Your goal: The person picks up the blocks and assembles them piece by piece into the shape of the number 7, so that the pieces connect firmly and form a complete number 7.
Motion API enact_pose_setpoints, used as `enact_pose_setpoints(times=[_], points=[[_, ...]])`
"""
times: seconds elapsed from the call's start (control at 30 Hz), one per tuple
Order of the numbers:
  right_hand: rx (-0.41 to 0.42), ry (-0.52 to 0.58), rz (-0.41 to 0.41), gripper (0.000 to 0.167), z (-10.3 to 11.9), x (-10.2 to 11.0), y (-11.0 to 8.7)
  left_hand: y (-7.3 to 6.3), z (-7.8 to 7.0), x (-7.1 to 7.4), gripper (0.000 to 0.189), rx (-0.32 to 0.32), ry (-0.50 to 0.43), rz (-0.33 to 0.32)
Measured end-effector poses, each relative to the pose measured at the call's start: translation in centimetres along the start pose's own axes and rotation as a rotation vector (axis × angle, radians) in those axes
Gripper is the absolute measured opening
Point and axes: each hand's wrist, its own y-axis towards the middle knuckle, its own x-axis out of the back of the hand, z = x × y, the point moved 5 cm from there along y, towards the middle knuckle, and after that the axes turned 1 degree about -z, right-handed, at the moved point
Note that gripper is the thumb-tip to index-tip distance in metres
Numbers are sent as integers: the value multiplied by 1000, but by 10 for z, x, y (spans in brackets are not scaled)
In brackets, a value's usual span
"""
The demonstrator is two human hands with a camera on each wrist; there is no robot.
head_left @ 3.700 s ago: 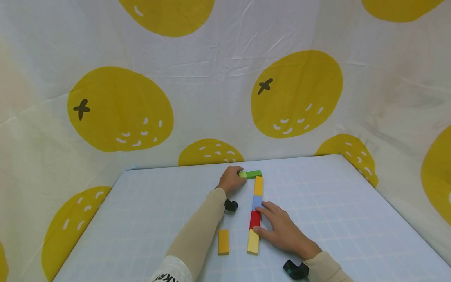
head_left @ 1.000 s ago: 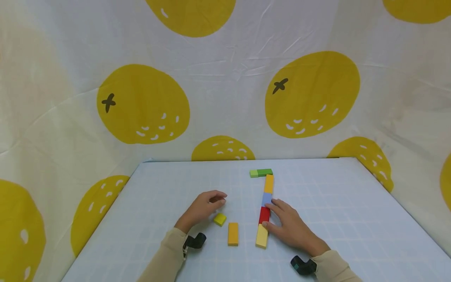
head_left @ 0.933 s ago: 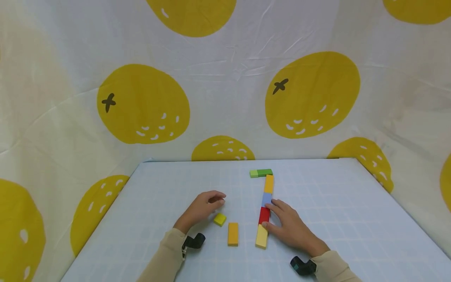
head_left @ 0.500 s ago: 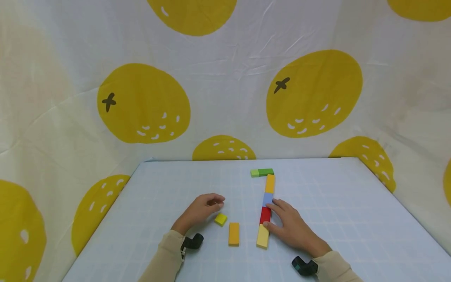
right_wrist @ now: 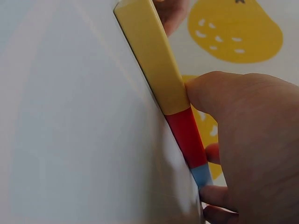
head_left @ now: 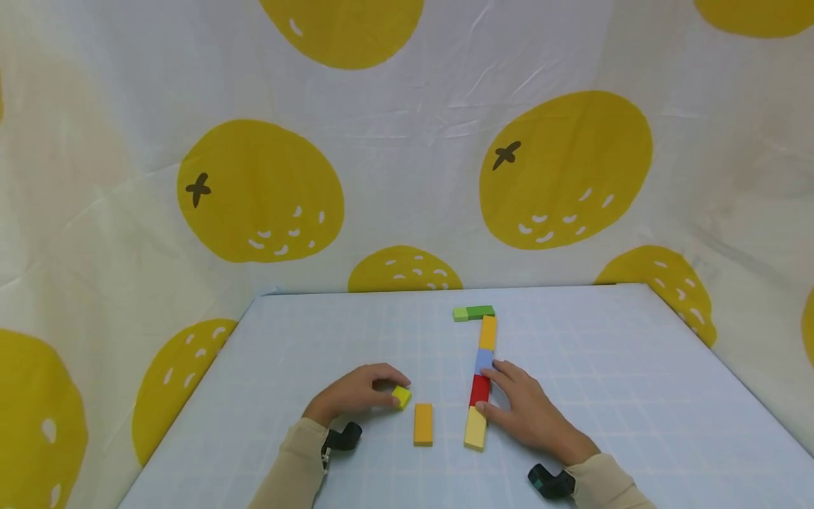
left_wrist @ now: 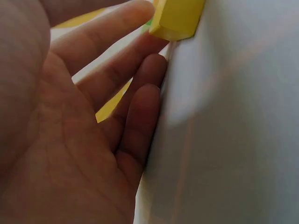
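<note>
On the table, my left hand (head_left: 359,390) has its thumb and index finger at a small yellow block (head_left: 401,397), pinching it. The left wrist view shows a fingertip against the yellow block (left_wrist: 180,18), the other fingers loosely bent. My right hand (head_left: 531,410) rests along the right side of a block row, its thumb touching the cream block (right_wrist: 152,56) and its fingertips by the blue block (head_left: 484,360). Between these lies a red block (head_left: 480,390). An orange-yellow block (head_left: 487,332) forms the row's far end. Near it lie a dark green block (head_left: 480,312) and a light green block (head_left: 461,314).
A separate orange block (head_left: 422,424) lies between my left hand and the row. The table (head_left: 604,353) has a pale checked cover. Behind it hangs a white cloth (head_left: 400,177) printed with big yellow fruit.
My left hand has come back from the light green block, hovered near the yellow block, then lowered and taken it between thumb and finger. My right hand has stayed at the row.
</note>
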Motion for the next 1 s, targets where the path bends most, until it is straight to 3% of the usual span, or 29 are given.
enact_pose_setpoints(times=[0.33,1.0], points=[[18,5,-9,68,-1,0,0,-1,-3,-1,36,-48,80,25],[-18,-10,0,70,-1,-2,0,-1,7,-2,28,127,-23,-107]])
